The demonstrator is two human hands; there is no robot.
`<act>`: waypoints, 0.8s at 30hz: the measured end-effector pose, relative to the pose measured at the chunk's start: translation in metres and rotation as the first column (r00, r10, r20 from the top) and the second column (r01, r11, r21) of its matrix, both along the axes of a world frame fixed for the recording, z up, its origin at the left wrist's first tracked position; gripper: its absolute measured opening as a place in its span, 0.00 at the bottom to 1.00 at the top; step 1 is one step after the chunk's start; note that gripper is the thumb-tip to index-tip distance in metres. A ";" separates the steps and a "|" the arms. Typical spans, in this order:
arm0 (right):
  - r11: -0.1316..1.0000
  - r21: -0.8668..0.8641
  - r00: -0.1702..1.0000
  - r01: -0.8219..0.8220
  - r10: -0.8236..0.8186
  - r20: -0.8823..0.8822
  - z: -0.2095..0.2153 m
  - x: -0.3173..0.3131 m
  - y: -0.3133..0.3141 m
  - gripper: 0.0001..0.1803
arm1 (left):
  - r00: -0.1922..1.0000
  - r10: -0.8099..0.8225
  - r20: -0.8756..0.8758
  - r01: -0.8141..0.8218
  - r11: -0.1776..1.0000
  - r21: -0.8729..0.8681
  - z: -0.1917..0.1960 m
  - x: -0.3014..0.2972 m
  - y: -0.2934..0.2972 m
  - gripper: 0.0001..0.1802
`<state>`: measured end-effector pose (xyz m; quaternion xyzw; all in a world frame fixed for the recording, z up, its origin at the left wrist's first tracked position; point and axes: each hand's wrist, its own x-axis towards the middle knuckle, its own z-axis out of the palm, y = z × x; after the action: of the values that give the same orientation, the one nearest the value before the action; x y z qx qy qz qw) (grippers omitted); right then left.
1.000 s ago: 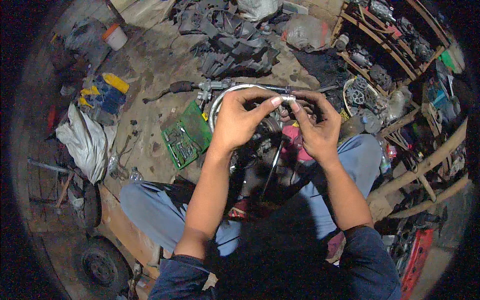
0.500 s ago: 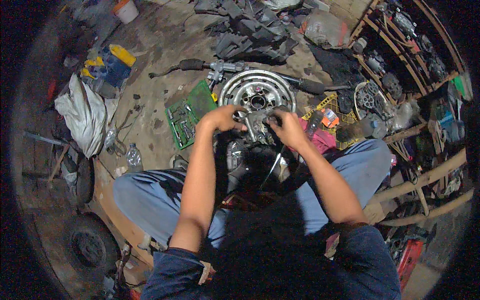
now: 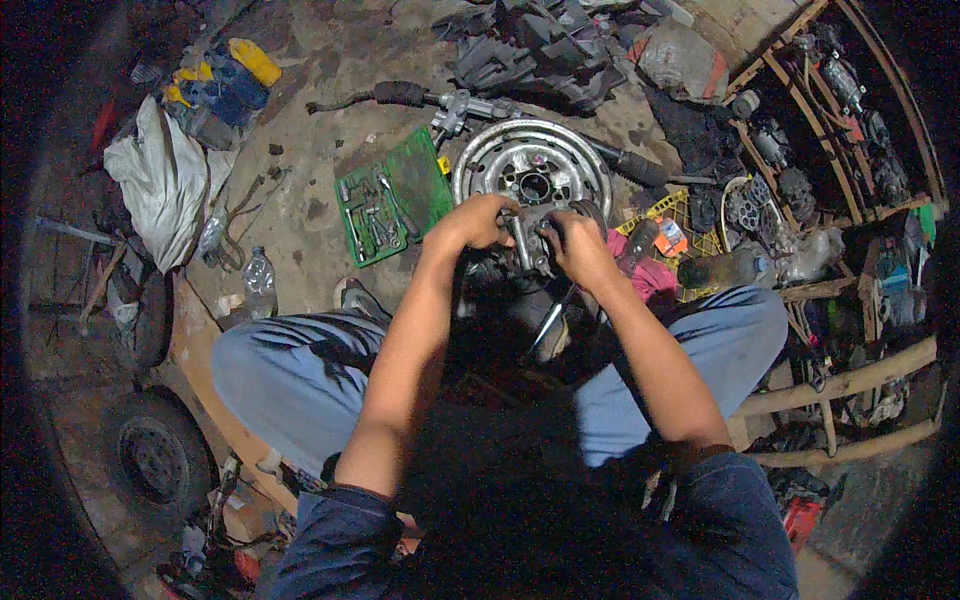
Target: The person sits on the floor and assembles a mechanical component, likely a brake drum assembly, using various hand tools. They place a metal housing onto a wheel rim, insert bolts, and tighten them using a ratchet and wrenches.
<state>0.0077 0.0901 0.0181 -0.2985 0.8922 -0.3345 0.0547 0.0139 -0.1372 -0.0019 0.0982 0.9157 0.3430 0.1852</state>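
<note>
Between my knees a grey metal machine part (image 3: 537,228) is held in front of a steel wheel rim (image 3: 470,175). My left hand (image 3: 478,222) curls its fingers over the part's left side, beside a shiny bar-shaped piece (image 3: 521,245). I cannot tell whether that bar is a separate tool. My right hand (image 3: 580,246) is closed on the right side of the part, its fingertips dark with grime. Shadow hides what lies under the part. A green tool case (image 3: 430,165) with several sockets and wrenches lies open to the left of the rim.
A steering rack (image 3: 465,108) stretches behind the rim. To the right are a yellow crate (image 3: 705,245), a pink cloth (image 3: 655,278) and a wooden shelf (image 3: 800,110) of metal parts. A plastic bottle (image 3: 260,283) and a tyre (image 3: 155,455) are on the left.
The whole view has shifted, with the rim and tool case now higher and further right. Both hands stay on the metal part, whose shiny bar appears more upright.
</note>
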 end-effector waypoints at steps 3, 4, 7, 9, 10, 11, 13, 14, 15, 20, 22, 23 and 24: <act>0.994 -0.098 0.994 -0.040 0.029 -0.107 -0.005 -0.002 -0.003 0.10 | 1.000 -0.006 -0.006 0.006 1.000 0.023 0.000 0.000 -0.001 0.34; 0.994 -0.098 0.993 -0.045 0.033 -0.115 -0.004 -0.002 -0.003 0.10 | 1.000 -0.003 -0.008 0.004 0.999 0.037 -0.002 0.001 -0.003 0.33; 0.997 -0.072 0.992 -0.039 0.030 -0.125 -0.004 -0.002 0.001 0.11 | 0.999 -0.003 -0.052 0.003 1.000 -0.006 -0.001 0.001 0.003 0.33; 0.998 -0.054 0.995 -0.038 0.033 -0.093 0.000 -0.005 0.003 0.11 | 0.996 -0.012 -0.091 0.013 1.000 0.014 0.003 0.005 0.006 0.33; 0.999 -0.046 0.998 -0.027 0.024 -0.064 0.002 -0.006 0.002 0.11 | 0.995 -0.004 -0.101 0.006 1.000 0.014 0.002 0.007 0.004 0.32; 0.998 -0.046 0.995 -0.035 0.030 -0.094 0.002 -0.007 0.001 0.11 | 0.994 0.006 -0.109 -0.004 1.000 0.014 0.001 0.010 0.002 0.31; 0.996 -0.085 0.993 -0.004 -0.006 -0.116 0.012 -0.007 -0.007 0.12 | 0.988 0.047 -0.145 -0.039 0.998 0.056 0.010 0.013 -0.003 0.27; 0.997 -0.078 0.995 0.022 -0.029 -0.093 0.019 -0.007 -0.010 0.13 | 0.984 0.069 -0.162 -0.058 0.996 0.075 0.014 0.016 -0.006 0.26; 0.989 -0.145 0.996 0.040 -0.052 -0.075 0.037 -0.001 -0.018 0.12 | 0.976 0.091 -0.196 -0.067 0.990 0.126 0.023 0.019 -0.012 0.25; 0.923 -0.383 0.997 0.049 -0.069 -0.039 0.057 0.003 -0.042 0.10 | 0.943 0.149 -0.298 -0.104 0.982 0.160 0.102 0.020 -0.076 0.27; 0.874 -0.469 0.990 0.129 -0.088 0.109 0.064 0.007 -0.055 0.11 | 0.883 0.163 -0.440 -0.161 0.986 0.042 0.153 0.019 -0.103 0.27; 0.862 -0.489 0.983 0.131 -0.049 0.176 0.071 0.015 -0.072 0.12 | 0.861 0.138 -0.490 -0.153 0.988 0.009 0.165 0.019 -0.133 0.27; 0.862 -0.492 0.986 0.124 -0.051 0.160 0.068 0.017 -0.084 0.12 | 0.852 0.122 -0.510 -0.191 0.978 -0.086 0.184 0.019 -0.147 0.25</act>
<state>0.0246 0.0062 0.0860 -0.2370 0.7815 -0.5766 0.0233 0.0328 -0.2842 0.1822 0.0963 0.9580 0.2577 -0.0816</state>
